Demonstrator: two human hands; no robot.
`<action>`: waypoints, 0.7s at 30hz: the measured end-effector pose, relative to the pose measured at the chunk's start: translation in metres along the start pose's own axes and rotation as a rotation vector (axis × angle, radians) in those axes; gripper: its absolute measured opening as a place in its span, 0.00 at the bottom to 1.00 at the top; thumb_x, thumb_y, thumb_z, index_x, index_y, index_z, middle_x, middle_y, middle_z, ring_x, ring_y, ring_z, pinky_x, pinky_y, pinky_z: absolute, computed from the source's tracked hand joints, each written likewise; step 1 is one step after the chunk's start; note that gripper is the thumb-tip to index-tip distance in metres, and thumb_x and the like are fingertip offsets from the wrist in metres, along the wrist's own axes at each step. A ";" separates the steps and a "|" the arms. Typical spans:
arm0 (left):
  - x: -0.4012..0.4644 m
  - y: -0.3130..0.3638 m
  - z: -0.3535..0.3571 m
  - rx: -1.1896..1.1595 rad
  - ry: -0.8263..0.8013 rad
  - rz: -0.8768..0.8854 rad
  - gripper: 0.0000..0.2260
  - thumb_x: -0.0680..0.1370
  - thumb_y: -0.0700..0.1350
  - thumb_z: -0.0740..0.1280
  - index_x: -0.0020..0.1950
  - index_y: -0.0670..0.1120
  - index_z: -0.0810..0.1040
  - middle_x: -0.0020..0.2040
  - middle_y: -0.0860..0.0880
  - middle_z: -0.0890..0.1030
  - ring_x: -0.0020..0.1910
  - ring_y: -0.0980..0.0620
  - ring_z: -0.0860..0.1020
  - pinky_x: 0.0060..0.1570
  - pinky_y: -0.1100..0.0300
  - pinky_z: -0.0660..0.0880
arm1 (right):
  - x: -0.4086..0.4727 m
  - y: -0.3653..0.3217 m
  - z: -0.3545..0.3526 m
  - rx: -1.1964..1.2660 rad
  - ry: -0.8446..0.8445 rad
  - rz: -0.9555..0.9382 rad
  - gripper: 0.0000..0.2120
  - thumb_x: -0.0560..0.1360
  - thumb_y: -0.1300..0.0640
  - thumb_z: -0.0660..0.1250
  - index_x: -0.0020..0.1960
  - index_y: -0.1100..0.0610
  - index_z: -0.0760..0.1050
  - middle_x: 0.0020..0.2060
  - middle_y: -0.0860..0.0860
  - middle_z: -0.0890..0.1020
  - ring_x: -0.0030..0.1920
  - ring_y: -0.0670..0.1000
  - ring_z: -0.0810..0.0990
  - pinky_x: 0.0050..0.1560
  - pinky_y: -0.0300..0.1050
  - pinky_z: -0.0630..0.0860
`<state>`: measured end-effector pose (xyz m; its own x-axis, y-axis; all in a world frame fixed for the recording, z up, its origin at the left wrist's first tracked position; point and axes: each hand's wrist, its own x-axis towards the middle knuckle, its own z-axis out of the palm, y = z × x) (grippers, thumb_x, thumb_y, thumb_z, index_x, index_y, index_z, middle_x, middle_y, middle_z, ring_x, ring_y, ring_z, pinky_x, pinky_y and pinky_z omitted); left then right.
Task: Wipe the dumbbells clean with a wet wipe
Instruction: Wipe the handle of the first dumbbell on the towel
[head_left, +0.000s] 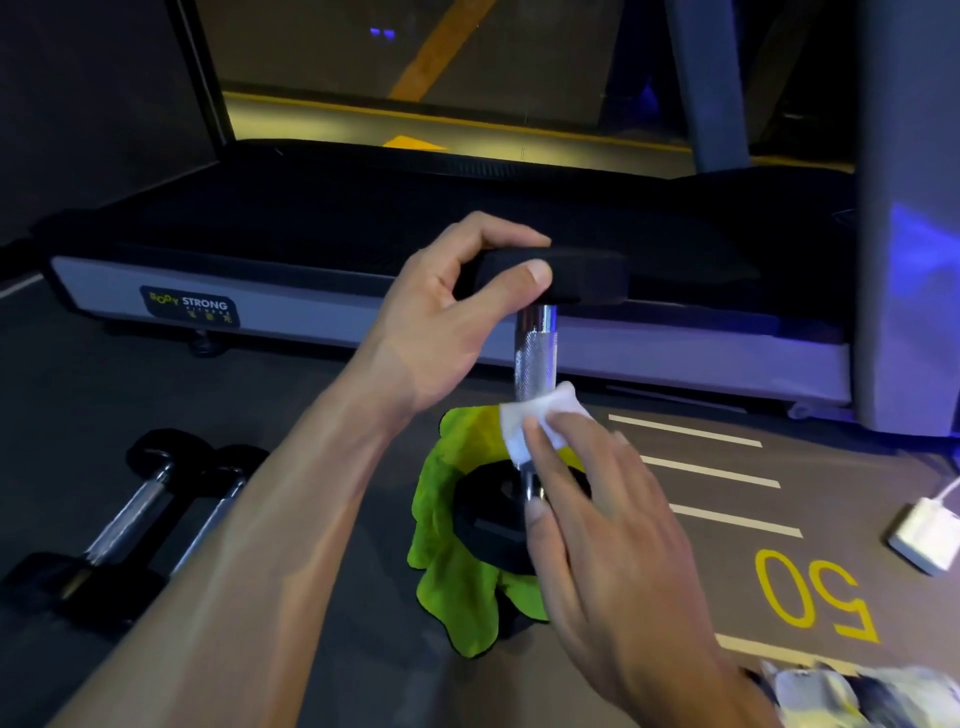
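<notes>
A dumbbell (537, 358) stands upright on its lower head, on a bright green cloth (457, 561) that lies on the dark floor (337, 441). The left hand (441, 317) grips the upper black head of the dumbbell, with the thumb on the near side and the fingers curled over the top edge. The right hand (597, 525) holds a white wet wipe (540, 421) against the lower part of the metal handle; the thumb and fingers curl around the wipe and the handle, though the far side of the grip is hidden, so how far the wipe wraps around cannot be told. The lower head sits on the green cloth, partly covered by the right hand.

To the left of the upright dumbbell, two more dumbbells (150, 514) lie side by side on the floor, close to each other, partly behind the left forearm. Behind the upright dumbbell stands a treadmill (311, 312) with a grey side rail and a label that reads "BODY STRONG". To the right of the dumbbell, white lines and a yellow "50" (810, 597) are painted on the floor. Further right lies a small white box with a cable (924, 535). At the bottom right, near the right wrist, is a blurred packet (831, 696), perhaps a wipe pack.
</notes>
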<state>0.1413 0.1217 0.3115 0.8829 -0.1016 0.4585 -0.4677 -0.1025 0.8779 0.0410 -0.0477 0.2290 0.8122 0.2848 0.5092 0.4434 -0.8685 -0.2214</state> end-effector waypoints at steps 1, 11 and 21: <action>0.000 -0.001 0.001 0.003 0.007 0.004 0.09 0.78 0.47 0.70 0.57 0.51 0.82 0.56 0.44 0.83 0.55 0.55 0.81 0.58 0.61 0.76 | -0.003 0.000 0.001 -0.009 -0.004 -0.006 0.24 0.81 0.52 0.57 0.75 0.57 0.72 0.70 0.51 0.72 0.71 0.53 0.71 0.76 0.53 0.66; 0.002 -0.001 0.006 0.040 0.012 0.036 0.08 0.76 0.52 0.71 0.55 0.56 0.82 0.57 0.43 0.82 0.56 0.52 0.81 0.58 0.58 0.77 | 0.039 -0.015 0.000 -0.085 0.036 0.035 0.24 0.80 0.53 0.56 0.75 0.59 0.70 0.71 0.54 0.70 0.73 0.55 0.69 0.74 0.53 0.68; 0.004 0.001 0.005 0.003 0.006 0.005 0.07 0.78 0.46 0.69 0.55 0.52 0.82 0.51 0.54 0.84 0.52 0.60 0.81 0.54 0.66 0.76 | 0.056 0.005 -0.001 0.195 0.048 0.016 0.25 0.82 0.50 0.55 0.79 0.50 0.61 0.76 0.47 0.60 0.68 0.52 0.74 0.58 0.49 0.78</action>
<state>0.1445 0.1166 0.3133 0.8808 -0.0966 0.4636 -0.4722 -0.1045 0.8753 0.0885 -0.0362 0.2570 0.8028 0.2479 0.5422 0.4992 -0.7767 -0.3841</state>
